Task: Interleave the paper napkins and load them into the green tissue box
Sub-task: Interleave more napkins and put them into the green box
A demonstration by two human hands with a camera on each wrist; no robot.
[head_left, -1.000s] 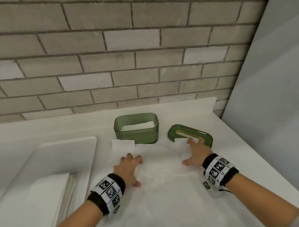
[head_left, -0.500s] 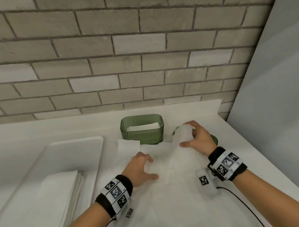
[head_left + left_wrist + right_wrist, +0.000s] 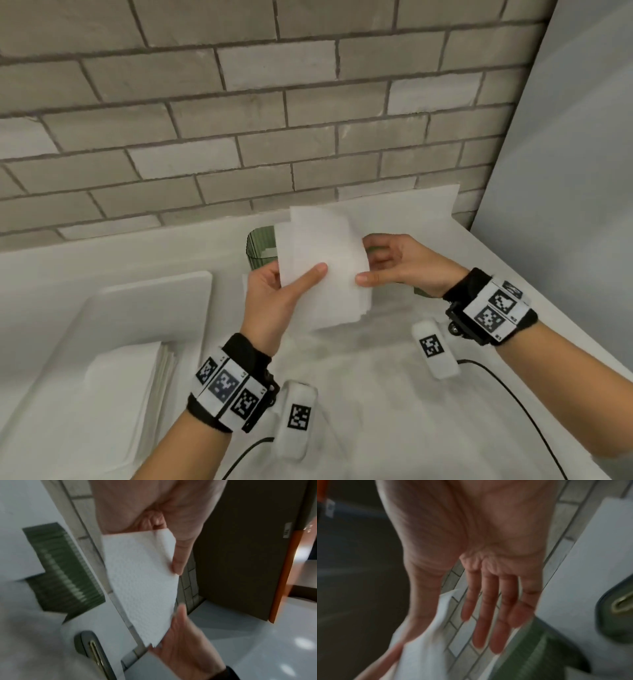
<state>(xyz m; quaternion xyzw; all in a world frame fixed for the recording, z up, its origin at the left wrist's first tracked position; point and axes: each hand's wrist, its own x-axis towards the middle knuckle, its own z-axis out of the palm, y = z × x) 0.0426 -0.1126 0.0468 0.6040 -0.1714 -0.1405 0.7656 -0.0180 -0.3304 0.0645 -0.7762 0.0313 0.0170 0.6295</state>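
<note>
Both hands are raised above the white counter (image 3: 394,394), meeting in front of the green tissue box (image 3: 259,247) with a folded bundle of white paper napkins (image 3: 322,270) held between them. The left hand (image 3: 274,301) comes up from below the box with its palm turned toward the head camera; its thumb (image 3: 308,279) lies across the near face of the napkins and the other fingers are behind the paper, so it grips the bundle's left edge. The right hand (image 3: 400,267) reaches in from the box's right side; its thumb (image 3: 368,278) presses the near face at the bundle's right edge. In the right wrist view the fingers (image 3: 489,615) are nearly straight and side by side, lying along the back of the napkins (image 3: 426,649), pinching them against the thumb. The bundle stands nearly upright and covers most of the box, of which only the ribbed left corner shows. In the left wrist view the green lid (image 3: 92,654) with its brass-edged slot lies flat on the counter beside the box (image 3: 65,574). Well to the left of the box, a white tray (image 3: 113,329) holds a stack of flat napkins (image 3: 126,394).
</note>
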